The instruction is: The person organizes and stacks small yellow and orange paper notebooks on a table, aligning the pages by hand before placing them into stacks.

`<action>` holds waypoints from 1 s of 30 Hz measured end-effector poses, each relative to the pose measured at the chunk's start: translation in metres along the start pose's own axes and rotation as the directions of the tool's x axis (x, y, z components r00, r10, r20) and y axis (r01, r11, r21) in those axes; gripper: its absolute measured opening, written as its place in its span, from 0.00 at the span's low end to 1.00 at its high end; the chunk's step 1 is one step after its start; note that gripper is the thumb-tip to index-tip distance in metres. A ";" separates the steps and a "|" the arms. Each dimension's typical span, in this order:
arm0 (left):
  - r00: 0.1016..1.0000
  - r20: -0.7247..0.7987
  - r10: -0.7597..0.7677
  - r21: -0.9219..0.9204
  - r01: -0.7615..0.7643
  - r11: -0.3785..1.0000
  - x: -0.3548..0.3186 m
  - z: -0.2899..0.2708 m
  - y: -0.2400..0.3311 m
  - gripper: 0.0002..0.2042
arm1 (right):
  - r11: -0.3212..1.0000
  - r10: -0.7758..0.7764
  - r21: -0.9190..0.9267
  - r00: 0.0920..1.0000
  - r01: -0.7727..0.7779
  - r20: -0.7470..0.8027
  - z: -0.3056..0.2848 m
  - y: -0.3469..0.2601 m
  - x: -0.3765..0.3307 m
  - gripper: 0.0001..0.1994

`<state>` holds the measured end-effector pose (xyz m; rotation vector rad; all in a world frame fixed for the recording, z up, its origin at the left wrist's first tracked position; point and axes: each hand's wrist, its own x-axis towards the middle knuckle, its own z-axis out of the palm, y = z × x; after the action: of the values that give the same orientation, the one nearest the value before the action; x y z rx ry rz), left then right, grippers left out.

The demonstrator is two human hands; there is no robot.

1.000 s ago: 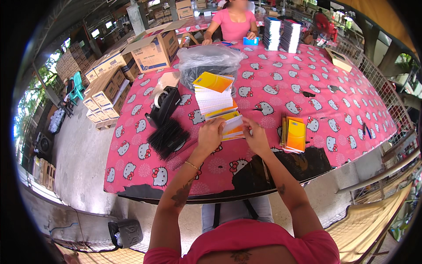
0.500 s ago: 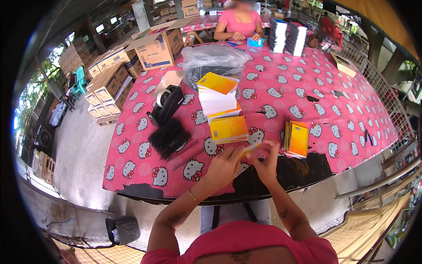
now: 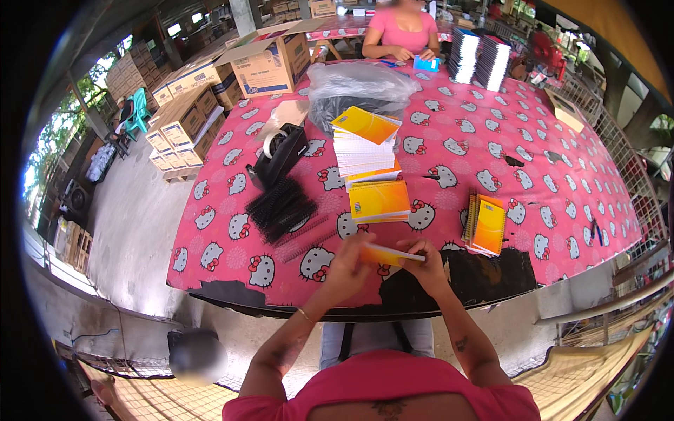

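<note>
Two hands hold one small orange notebook above the near edge of the pink table: left hand and right hand each closed on an end. Beyond the notebook lies another orange notebook, black binding coils to its left, then a tall notebook stack.

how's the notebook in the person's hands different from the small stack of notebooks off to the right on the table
The held notebook is a single one, gripped by the left hand and right hand near the table edge; the right-hand stack is several notebooks lying untouched on the pink tablecloth. The held one shows mostly its thin page edge; the stack shows a full cover. Both have yellow-orange covers.
</note>
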<state>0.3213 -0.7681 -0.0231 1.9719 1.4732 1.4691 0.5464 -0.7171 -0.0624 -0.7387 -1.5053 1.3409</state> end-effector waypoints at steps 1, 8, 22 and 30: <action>0.998 -0.046 0.043 0.071 -0.040 0.997 0.006 -0.010 -0.010 0.18 | 0.996 0.060 0.060 0.998 -0.061 0.015 -0.003 0.000 0.001 0.16; 0.995 -0.094 -0.020 0.450 0.060 0.891 0.007 -0.036 -0.030 0.14 | 0.993 0.090 -0.081 0.990 -0.081 0.109 0.007 -0.018 0.009 0.15; 0.999 -0.031 -0.019 0.079 0.022 0.997 0.008 -0.036 -0.001 0.12 | 0.990 0.132 -0.067 0.975 -0.122 0.177 -0.001 -0.010 0.014 0.16; 0.998 0.049 -0.045 0.138 0.038 0.990 0.016 -0.037 -0.012 0.11 | 0.990 0.140 -0.041 0.969 -0.134 0.205 -0.004 -0.010 0.017 0.16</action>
<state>0.2830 -0.7622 -0.0060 2.0277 1.6217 1.3211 0.5452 -0.7028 -0.0484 -0.7495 -1.6641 1.5435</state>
